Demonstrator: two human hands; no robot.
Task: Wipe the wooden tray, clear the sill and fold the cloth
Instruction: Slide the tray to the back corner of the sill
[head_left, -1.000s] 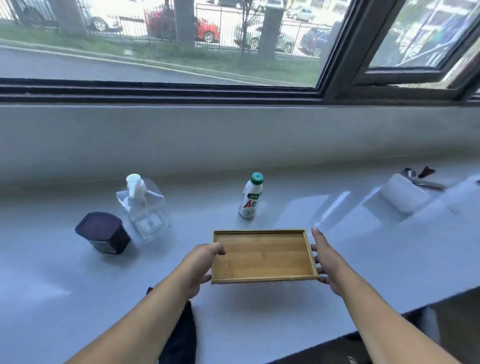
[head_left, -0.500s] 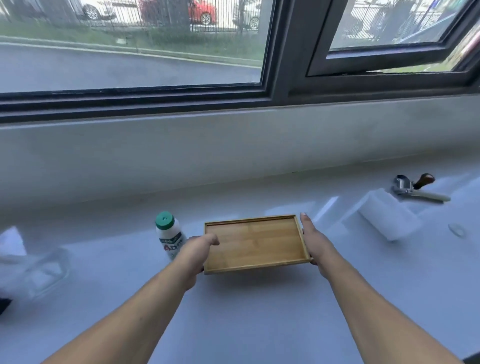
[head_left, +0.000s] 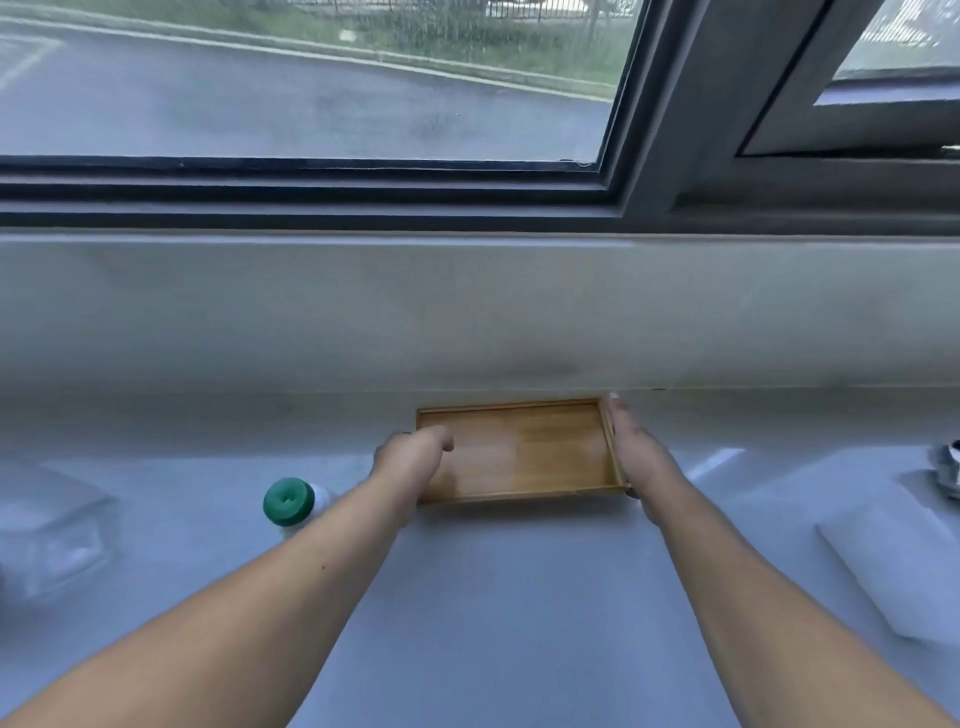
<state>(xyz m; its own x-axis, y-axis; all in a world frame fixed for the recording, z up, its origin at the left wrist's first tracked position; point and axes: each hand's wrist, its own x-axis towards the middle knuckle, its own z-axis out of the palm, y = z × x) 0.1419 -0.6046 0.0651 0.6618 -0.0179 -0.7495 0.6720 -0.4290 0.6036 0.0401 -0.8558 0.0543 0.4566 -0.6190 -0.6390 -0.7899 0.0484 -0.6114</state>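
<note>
A shallow rectangular wooden tray (head_left: 535, 452) is held far out over the white sill (head_left: 493, 597), close to the back wall under the window. My left hand (head_left: 410, 460) grips its left edge, thumb over the rim. Along the tray's right edge lies my right hand (head_left: 636, 457), its fingers stretched to the far corner. Both arms are extended forward. The dark cloth is out of view.
A white bottle with a green cap (head_left: 290, 503) stands just left of my left forearm. A clear glass container (head_left: 49, 540) sits at the far left. At the right lie a white folded towel (head_left: 904, 566) and a metal tool (head_left: 950, 467).
Both hands have carried the tray away from me toward the back wall. The view has swung right and closer, so the dark jar and cloth have left the frame.
</note>
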